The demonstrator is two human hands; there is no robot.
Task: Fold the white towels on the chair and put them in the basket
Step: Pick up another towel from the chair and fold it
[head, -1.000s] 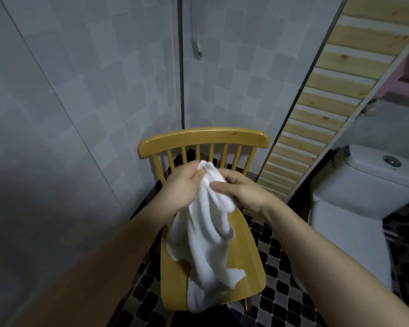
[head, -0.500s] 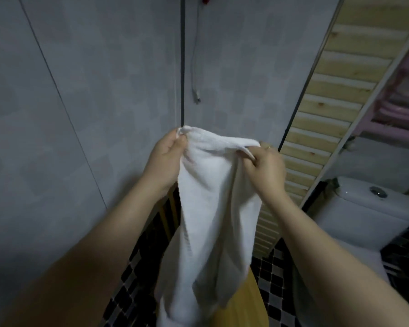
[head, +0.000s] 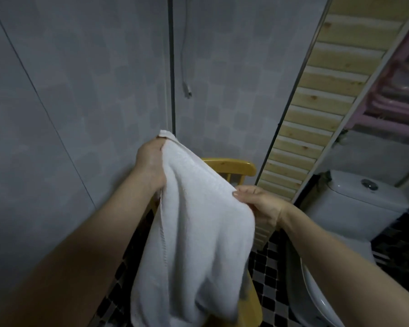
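Right now I have the white towel (head: pixel 198 232) lifted off the seat and hanging in the air in front of the chair (head: pixel 232 167). My left hand (head: pixel 151 164) is the higher one: its fingers are curled round the towel's top corner, and a small tip of cloth pokes up above the knuckles. My right hand (head: pixel 257 204) sits lower and to the right, thumb and fingers pinching the towel's upper edge, so that edge slopes down from left to right between the two grips. From there the cloth drops in loose vertical folds, a stitched hem running down its left side, and its lower end reaches the bottom of the view, where it covers most of the chair's seat; I cannot tell whether it touches the wood. Of the chair I see only the right end of the yellow top rail, a spindle or two below it, and a strip of the seat's right edge beside the towel's lower right corner. Behind it all, grey tiled walls (head: pixel 80 102) meet in a corner. A white toilet (head: pixel 359 204) stands to the right on the black-and-white chequered floor (head: pixel 269 267), and a slatted wooden panel (head: pixel 316 114) leans between the wall and the toilet.
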